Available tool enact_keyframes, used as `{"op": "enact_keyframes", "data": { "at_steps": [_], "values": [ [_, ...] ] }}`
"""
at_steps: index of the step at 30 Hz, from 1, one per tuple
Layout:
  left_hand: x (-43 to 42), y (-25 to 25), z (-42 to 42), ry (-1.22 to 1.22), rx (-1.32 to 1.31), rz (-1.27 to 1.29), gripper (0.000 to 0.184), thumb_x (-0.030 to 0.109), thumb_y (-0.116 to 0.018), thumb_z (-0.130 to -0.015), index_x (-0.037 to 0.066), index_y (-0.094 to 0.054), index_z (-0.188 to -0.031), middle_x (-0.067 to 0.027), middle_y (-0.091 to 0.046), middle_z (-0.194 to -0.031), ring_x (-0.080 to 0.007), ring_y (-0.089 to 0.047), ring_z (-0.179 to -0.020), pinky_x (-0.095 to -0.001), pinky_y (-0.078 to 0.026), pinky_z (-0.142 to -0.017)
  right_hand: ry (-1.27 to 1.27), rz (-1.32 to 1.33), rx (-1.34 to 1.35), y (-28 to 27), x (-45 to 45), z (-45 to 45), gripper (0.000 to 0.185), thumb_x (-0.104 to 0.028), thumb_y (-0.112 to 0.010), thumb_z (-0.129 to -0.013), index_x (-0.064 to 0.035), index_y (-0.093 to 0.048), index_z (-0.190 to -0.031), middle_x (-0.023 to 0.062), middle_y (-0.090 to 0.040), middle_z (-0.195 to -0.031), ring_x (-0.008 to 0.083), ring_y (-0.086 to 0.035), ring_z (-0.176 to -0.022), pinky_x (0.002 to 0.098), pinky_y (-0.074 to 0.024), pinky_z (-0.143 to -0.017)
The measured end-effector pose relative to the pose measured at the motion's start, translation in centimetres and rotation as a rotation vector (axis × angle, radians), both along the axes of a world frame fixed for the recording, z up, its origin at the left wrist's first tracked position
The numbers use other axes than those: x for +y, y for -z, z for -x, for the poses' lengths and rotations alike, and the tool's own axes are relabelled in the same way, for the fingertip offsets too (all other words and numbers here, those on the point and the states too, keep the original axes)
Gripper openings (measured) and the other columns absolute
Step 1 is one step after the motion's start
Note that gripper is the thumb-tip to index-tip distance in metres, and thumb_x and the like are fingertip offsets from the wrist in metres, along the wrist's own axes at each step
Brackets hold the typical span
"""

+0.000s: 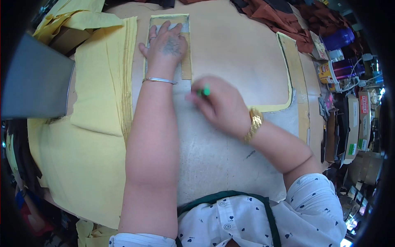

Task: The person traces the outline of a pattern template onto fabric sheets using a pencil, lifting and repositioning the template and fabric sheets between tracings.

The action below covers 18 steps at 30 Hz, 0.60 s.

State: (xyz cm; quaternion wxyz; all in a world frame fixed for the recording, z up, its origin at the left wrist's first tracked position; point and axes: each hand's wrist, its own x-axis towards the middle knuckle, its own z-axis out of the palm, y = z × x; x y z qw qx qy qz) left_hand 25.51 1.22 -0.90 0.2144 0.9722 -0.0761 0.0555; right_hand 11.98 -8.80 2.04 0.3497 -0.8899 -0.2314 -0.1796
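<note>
My left hand (pixel 166 43) lies flat with fingers spread on the upper left arm of a grey, roughly U-shaped pattern sheet (pixel 205 152) edged with brown strips. Pale yellow cloth (pixel 263 108) shows as a narrow border along the sheet's inner edge. My right hand (pixel 220 103) is closed around a green-ended pen (pixel 204 89), slightly blurred, near the inner edge of the sheet's left arm. The pen's tip cannot be made out.
Stacked yellow cloth (pixel 103 78) lies left of my left arm, beside a grey box-like object (pixel 37 78). Reddish-brown cloth (pixel 275 18) lies at the far right edge. Purple bottles (pixel 337 39), a tub (pixel 327 74) and cardboard boxes (pixel 349 127) stand along the right.
</note>
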Motion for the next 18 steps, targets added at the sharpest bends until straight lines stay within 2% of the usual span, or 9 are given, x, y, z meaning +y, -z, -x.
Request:
{"op": "enact_keyframes", "data": {
  "at_steps": [4,7,11,14,18],
  "values": [
    [0.0,0.0,-0.4,0.003,0.033,-0.045,0.043,0.029,-0.042,-0.079,0.03,-0.043,-0.122,0.003,-0.031,-0.134,-0.0228,-0.022,-0.126,-0.0616,-0.018,-0.093,-0.028,-0.017,0.144,-0.8,-2.9,4.4,0.016,-0.008,-0.061,-0.071,-0.0056,-0.047,-0.079,0.0092,-0.051,-0.071,0.0271,-0.052,-0.068,0.0348,-0.0424,-0.062],
    [0.0,-0.2,-0.4,0.003,0.05,-0.067,0.043,0.03,-0.041,-0.08,0.03,-0.043,-0.122,0.0041,-0.03,-0.135,-0.0223,-0.022,-0.126,-0.0618,-0.018,-0.093,0.168,-0.072,0.309,-1.0,-7.5,6.8,0.013,-0.009,-0.059,-0.076,-0.0048,-0.047,-0.079,0.0101,-0.052,-0.073,0.0249,-0.053,-0.071,0.0314,-0.0432,-0.064],
    [0.0,0.1,-0.8,0.001,0.053,-0.121,0.043,0.031,-0.04,-0.08,0.031,-0.042,-0.123,0.0051,-0.029,-0.136,-0.0221,-0.021,-0.127,-0.0618,-0.017,-0.093,0.324,-0.281,0.444,-1.1,-15.9,9.0,0.009,-0.011,-0.051,-0.085,-0.0043,-0.047,-0.082,0.003,-0.052,-0.076,0.0117,-0.053,-0.076,0.0258,-0.0426,-0.071],
    [-0.2,0.0,-0.4,-0.014,0.039,-0.134,0.042,0.032,-0.04,-0.081,0.032,-0.042,-0.123,0.0054,-0.03,-0.135,-0.0211,-0.022,-0.126,-0.0603,-0.017,-0.094,0.315,-0.567,0.497,0.3,-21.0,9.4,0.007,-0.01,-0.049,-0.086,-0.0041,-0.047,-0.082,0.0011,-0.052,-0.077,0.0101,-0.051,-0.077,0.0253,-0.0425,-0.072],
    [-0.1,0.2,-0.6,-0.013,0.009,-0.139,0.042,0.033,-0.04,-0.081,0.031,-0.043,-0.122,0.0056,-0.031,-0.135,-0.0199,-0.023,-0.126,-0.0602,-0.016,-0.094,0.304,-0.618,0.471,1.2,-21.5,9.1,0.009,-0.011,-0.051,-0.084,-0.0037,-0.046,-0.082,0.002,-0.052,-0.077,0.0108,-0.051,-0.075,0.0251,-0.0423,-0.07]
  ]
}}
